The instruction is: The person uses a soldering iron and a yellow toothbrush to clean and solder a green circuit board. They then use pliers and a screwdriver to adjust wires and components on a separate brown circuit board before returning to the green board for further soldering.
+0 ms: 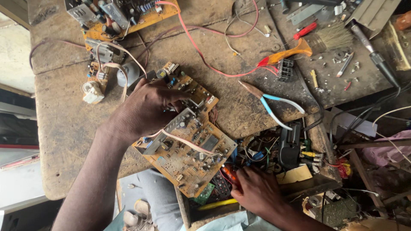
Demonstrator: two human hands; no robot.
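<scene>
Circuit board lies under left hand, fingers curled gripping its top edge; right hand pinches a red-handled tool.

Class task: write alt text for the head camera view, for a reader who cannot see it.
A person's left hand presses on an orange circuit board at the edge of a worn wooden workbench, while the right hand reaches into a box of parts. Blue-handled pliers lie nearby.
</scene>
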